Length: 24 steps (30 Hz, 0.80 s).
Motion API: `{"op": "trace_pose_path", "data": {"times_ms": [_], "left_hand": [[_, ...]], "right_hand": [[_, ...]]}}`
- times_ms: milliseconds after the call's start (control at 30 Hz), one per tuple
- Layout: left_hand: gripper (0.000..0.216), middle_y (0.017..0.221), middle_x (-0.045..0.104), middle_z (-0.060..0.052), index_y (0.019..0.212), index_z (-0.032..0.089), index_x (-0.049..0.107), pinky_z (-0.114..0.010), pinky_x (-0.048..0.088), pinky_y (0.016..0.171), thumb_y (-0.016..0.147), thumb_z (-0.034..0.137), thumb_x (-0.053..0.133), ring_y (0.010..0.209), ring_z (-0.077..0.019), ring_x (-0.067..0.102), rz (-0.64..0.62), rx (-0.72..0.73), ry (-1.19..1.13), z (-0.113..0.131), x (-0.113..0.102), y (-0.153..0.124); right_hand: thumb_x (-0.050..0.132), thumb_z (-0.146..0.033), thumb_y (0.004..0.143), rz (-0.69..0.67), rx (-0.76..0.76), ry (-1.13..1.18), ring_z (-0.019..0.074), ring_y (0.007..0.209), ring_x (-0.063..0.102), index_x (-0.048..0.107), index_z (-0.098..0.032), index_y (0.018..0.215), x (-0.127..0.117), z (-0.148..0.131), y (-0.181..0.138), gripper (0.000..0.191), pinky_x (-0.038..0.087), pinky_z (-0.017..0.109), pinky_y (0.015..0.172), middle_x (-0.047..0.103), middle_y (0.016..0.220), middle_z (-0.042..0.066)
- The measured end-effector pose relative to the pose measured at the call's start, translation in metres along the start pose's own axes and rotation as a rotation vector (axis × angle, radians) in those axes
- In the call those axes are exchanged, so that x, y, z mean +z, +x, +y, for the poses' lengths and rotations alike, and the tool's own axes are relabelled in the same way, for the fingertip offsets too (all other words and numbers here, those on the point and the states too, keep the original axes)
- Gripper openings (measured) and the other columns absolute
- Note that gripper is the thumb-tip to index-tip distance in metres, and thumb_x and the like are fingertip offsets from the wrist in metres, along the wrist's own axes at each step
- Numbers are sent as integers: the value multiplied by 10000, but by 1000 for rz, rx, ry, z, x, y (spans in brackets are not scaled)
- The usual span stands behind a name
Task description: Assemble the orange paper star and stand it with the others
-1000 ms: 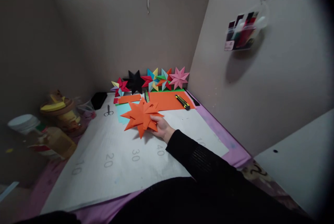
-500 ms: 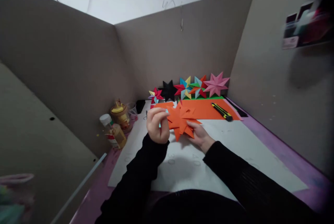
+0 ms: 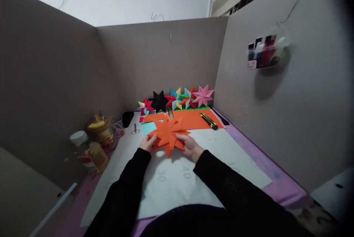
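Note:
I hold an orange folded paper star (image 3: 168, 134) just above the white numbered sheet (image 3: 193, 170). My left hand (image 3: 147, 142) grips its left points and my right hand (image 3: 189, 145) grips its right side, fingers closed on the paper. Both sleeves are black. Behind the star lie an orange paper sheet (image 3: 195, 118) and a light blue paper piece (image 3: 147, 128).
Finished paper stars (image 3: 177, 98) in black, pink and mixed colours lean against the back cardboard wall. A yellow-black utility knife (image 3: 208, 121) lies on the orange sheet, small scissors (image 3: 135, 130) at the left. Jars and a glue bottle (image 3: 92, 148) stand at the left wall.
My left hand, absent a second ago, came in, then dropped to grip the star's left side. The view swung and rose.

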<state>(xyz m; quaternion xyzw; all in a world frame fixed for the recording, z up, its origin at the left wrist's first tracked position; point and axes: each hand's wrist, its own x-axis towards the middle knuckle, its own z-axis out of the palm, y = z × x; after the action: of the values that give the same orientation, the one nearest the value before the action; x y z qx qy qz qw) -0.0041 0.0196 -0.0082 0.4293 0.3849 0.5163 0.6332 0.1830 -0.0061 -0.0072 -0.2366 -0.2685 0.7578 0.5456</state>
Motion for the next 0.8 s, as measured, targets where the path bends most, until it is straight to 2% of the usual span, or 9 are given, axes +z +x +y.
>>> {"op": "trace_pose_path", "data": {"times_ms": [100, 200, 300, 433, 600, 733, 800], "left_hand": [[498, 829, 686, -105, 899, 97, 613, -350, 493, 760, 529, 391, 773, 796, -237, 646, -122, -13, -12, 4, 4, -9], [491, 807, 691, -102, 896, 90, 630, -311, 496, 650, 519, 365, 782, 709, -223, 646, -160, -20, 65, 3, 6, -12], [513, 842, 693, -97, 939, 102, 625, -269, 465, 537, 526, 367, 776, 667, -216, 637, -152, -1, 126, -1, 9, -13], [552, 867, 694, -89, 986, 135, 606, -257, 455, 504, 520, 376, 778, 662, -209, 638, -94, -3, 162, -4, 14, -14], [518, 838, 693, -92, 931, 128, 630, -250, 467, 522, 503, 372, 788, 651, -189, 637, 23, -61, 183, -4, 10, -12], [584, 892, 692, -98, 1001, 137, 620, -298, 496, 586, 510, 415, 769, 733, -231, 651, -21, -38, 207, -5, 7, -11], [594, 942, 687, -111, 1003, 135, 624, -359, 509, 667, 507, 431, 763, 821, -275, 645, -54, 44, 250, -4, 8, -12]], "right_hand": [[563, -156, 747, -42, 0, -66, 225, 871, 657, 585, -122, 994, 3, 0, -3, 250, 521, 359, 798, 692, 929, 95], [615, -172, 714, -56, -31, -117, 227, 869, 656, 591, -127, 995, 5, 1, -5, 285, 510, 364, 809, 695, 919, 87], [670, -204, 674, -76, -66, -184, 225, 846, 659, 606, -129, 980, 5, 3, -5, 321, 493, 367, 823, 696, 917, 82], [702, -247, 650, -81, -86, -252, 216, 826, 660, 624, -123, 945, 6, 3, -6, 330, 478, 356, 831, 696, 909, 83], [709, -258, 651, -113, -110, -220, 225, 856, 652, 613, -137, 979, 7, -1, -7, 363, 489, 364, 810, 693, 918, 83], [716, -276, 645, -91, -123, -215, 224, 849, 652, 617, -134, 962, 4, -3, -6, 361, 482, 370, 824, 692, 920, 86], [716, -280, 648, -85, -123, -234, 216, 859, 647, 619, -131, 956, 3, -3, -5, 356, 462, 372, 860, 688, 937, 86]]}}
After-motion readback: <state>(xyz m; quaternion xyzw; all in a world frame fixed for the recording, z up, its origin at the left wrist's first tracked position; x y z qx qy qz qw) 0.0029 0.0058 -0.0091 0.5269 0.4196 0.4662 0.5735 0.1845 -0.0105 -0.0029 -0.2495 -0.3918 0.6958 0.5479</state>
